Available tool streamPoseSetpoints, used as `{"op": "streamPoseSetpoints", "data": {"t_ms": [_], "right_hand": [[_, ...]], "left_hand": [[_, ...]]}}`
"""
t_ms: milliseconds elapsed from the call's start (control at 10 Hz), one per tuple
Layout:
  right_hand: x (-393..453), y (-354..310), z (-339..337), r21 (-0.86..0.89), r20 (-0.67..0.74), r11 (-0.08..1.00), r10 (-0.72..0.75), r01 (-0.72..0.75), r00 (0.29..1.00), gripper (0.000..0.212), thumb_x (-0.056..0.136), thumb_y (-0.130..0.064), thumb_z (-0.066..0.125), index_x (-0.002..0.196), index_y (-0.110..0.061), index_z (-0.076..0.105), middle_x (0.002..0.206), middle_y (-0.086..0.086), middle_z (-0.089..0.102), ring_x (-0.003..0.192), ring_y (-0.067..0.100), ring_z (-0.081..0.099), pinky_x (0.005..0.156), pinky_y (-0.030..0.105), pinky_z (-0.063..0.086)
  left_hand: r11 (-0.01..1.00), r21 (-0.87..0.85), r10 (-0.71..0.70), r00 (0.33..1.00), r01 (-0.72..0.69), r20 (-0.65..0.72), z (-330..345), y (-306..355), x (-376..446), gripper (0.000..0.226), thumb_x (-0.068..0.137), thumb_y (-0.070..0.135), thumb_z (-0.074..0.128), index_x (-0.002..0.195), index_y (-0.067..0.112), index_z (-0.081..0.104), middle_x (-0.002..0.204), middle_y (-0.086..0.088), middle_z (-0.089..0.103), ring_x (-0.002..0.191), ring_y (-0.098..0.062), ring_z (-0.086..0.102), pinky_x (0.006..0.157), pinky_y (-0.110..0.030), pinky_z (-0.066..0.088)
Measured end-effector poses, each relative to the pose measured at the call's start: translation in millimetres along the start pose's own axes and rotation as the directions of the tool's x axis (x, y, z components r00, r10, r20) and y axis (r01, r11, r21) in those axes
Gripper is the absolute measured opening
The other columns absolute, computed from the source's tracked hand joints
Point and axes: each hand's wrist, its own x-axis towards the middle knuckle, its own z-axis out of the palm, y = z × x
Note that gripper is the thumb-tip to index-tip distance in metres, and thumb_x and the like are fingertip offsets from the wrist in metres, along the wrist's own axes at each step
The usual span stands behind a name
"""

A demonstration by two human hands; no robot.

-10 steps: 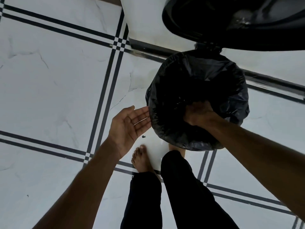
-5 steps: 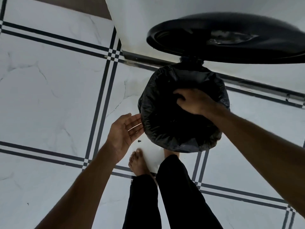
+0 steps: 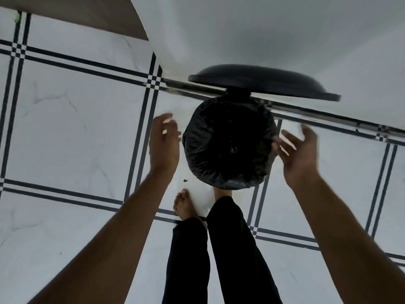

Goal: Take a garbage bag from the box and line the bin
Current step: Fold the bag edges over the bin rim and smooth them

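Note:
A round bin stands on the floor by the wall, with a black garbage bag inside it and folded over its rim. Its black lid is raised behind it. My left hand hovers just left of the bin, fingers apart, holding nothing. To the right of the bin, my right hand is spread open and blurred, apart from the bag. No box is in view.
White marble floor tiles with dark double lines surround the bin. A white wall rises behind it. My bare left foot and black trouser legs stand just in front of the bin; the right foot is partly under it.
My right hand has come out of the bag and moved to the bin's right side. My left hand rose to the bin's left side. The view pulled back, so the bin looks smaller.

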Motion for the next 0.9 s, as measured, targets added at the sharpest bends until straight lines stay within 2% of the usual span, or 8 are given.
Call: {"op": "streamPoseSetpoints", "data": {"t_ms": [100,200,300,400,500,600,700,900], "right_hand": [[-17.8,-52.4,-17.0,0.366,0.058,0.930,0.001,-0.022,0.998,0.049,0.091,-0.053,0.054,0.135,-0.032,0.048,0.130,0.011,0.057,0.112,0.028,0.066,0.097,0.041,0.053],[-26.2,-71.7,-16.2,0.287,0.153,0.957,-0.086,0.039,0.985,0.041,0.088,-0.051,0.060,0.121,-0.026,0.065,0.122,0.004,0.060,0.107,0.021,0.064,0.098,0.036,0.052],[-34.1,-64.9,-19.3,0.130,0.159,0.989,-0.096,0.075,0.983,0.022,0.089,-0.033,0.065,0.107,-0.022,0.071,0.110,0.001,0.067,0.101,0.018,0.065,0.095,0.030,0.053],[-36.6,-38.3,-40.6,-0.020,0.058,0.994,-0.107,0.109,0.993,0.021,0.089,-0.015,0.060,0.106,-0.012,0.072,0.102,0.003,0.072,0.092,0.016,0.067,0.089,0.029,0.053],[-38.3,1.0,-59.3,-0.225,-0.003,0.967,-0.126,0.122,0.992,0.026,0.086,-0.004,0.056,0.090,-0.019,0.076,0.090,0.004,0.075,0.086,0.015,0.067,0.087,0.030,0.055],[-21.7,45.6,-69.6,-0.482,0.088,0.857,-0.162,0.184,0.983,0.029,0.081,-0.005,0.048,0.099,-0.011,0.070,0.094,0.020,0.068,0.077,0.012,0.054,0.075,0.029,0.046],[1.8,72.4,-71.1,-0.643,0.128,0.748,-0.108,0.166,0.986,0.039,0.084,-0.012,0.045,0.118,-0.016,0.063,0.083,0.013,0.060,0.070,0.012,0.047,0.068,0.030,0.041],[-16.2,68.0,-71.3,-0.817,0.152,0.532,-0.172,0.222,0.973,0.042,0.097,-0.031,0.049,0.139,-0.024,0.051,0.135,-0.003,0.059,0.121,0.019,0.057,0.097,0.030,0.043]], "left_hand": [[0.984,-0.171,0.067,0.991,-0.047,0.116,18.3,61.6,-14.8,0.042,0.103,0.042,0.037,0.142,0.028,0.045,0.143,-0.004,0.049,0.117,-0.019,0.058,0.101,-0.034,0.050],[0.978,-0.201,0.088,0.983,-0.055,0.160,33.8,92.4,-18.9,0.040,0.104,0.042,0.036,0.134,0.026,0.058,0.134,0.005,0.060,0.124,-0.016,0.057,0.106,-0.034,0.047],[0.984,-0.085,0.158,0.986,-0.154,0.051,40.1,88.0,-27.6,0.026,0.097,0.022,0.049,0.098,0.026,0.075,0.092,0.017,0.070,0.096,0.001,0.064,0.094,-0.028,0.052],[0.977,0.152,0.154,0.988,-0.148,-0.025,35.4,51.7,-38.4,0.028,0.092,0.015,0.051,0.108,0.024,0.071,0.102,0.019,0.066,0.093,0.010,0.059,0.084,-0.019,0.049],[0.925,0.345,0.147,0.987,-0.162,0.068,29.4,0.4,-51.2,0.041,0.093,0.016,0.053,0.133,0.023,0.055,0.135,0.005,0.054,0.123,-0.010,0.052,0.103,-0.028,0.045],[0.806,0.555,0.092,0.969,-0.207,0.228,31.9,-56.2,-55.2,0.065,0.095,0.026,0.057,0.152,0.020,0.028,0.158,-0.005,0.029,0.144,-0.024,0.033,0.113,-0.038,0.039],[0.672,0.693,0.035,0.946,-0.260,0.321,31.7,-85.0,-48.6,0.080,0.092,0.032,0.060,0.156,0.020,0.014,0.164,-0.008,0.019,0.148,-0.032,0.027,0.113,-0.053,0.040],[0.526,0.762,0.103,0.917,-0.379,0.385,24.3,-37.9,-63.9,0.054,0.090,0.047,0.060,0.135,0.019,0.049,0.138,-0.004,0.056,0.121,-0.025,0.057,0.093,-0.033,0.047]]}}
